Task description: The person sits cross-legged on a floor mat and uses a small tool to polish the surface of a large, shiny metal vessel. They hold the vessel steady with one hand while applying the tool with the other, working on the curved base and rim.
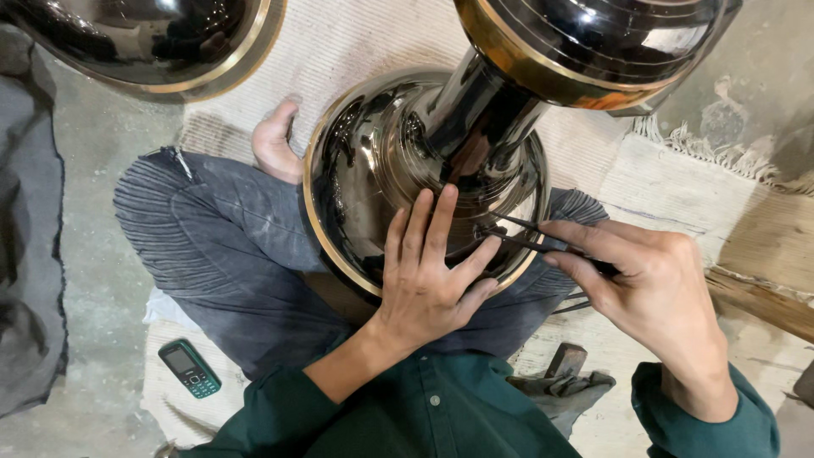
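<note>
The left hand (428, 276) is lying flat with fingers spread — the right hand (649, 284) is pinching closed, wrist bent inward.

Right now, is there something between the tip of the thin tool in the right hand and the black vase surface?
Nothing visible. The right hand holds the thin dark tool, whose tip reaches the black vase just beside the left hand, which lies flat on the vase. The left fingers are near the tip, not across it.
</note>
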